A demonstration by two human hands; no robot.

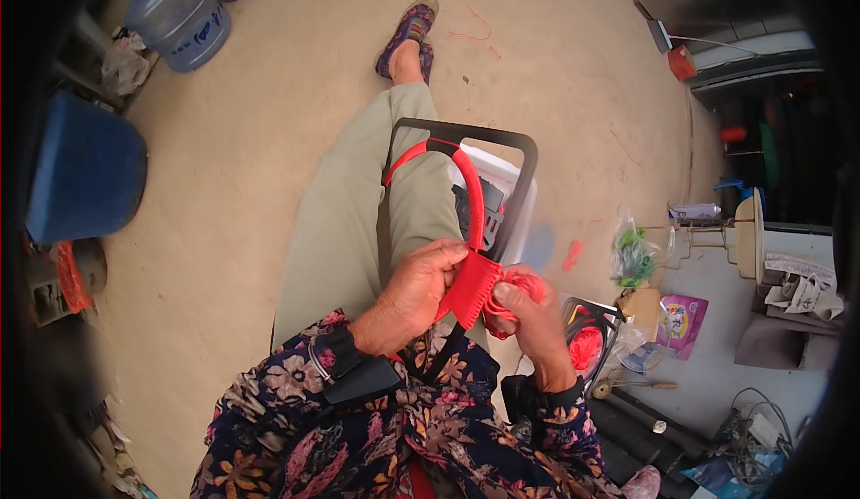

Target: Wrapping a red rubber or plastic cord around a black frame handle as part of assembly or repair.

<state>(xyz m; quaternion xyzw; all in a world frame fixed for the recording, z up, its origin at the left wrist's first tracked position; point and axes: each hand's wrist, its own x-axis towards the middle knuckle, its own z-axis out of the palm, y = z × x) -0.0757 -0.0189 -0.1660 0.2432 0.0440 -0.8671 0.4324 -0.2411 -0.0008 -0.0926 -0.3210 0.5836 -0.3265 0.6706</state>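
Observation:
A curved red band (pixel 476 196) with a black section at its top arches over my right thigh. Its lower end broadens into a flat red piece (pixel 469 288) with a row of stitches or teeth along its right edge. My left hand (pixel 414 295) is closed on the left side of that piece, thumb on top near the band. At its right edge my right hand (pixel 532 318) is closed, pinching a loose bundle of red cord (pixel 520 289). The fingers under the piece are hidden. A black strap (pixel 445 356) hangs below it.
Beside my right leg stands a white bin (pixel 521 217) under a black frame (pixel 530 163), with dark parts inside. A black-rimmed container (pixel 612 313) holds red material. Right: a plastic bag (pixel 632 257), purple packet (pixel 681 324) and cables (pixel 761 423). Left: a blue tub (pixel 90 167) and water jug (pixel 179 20).

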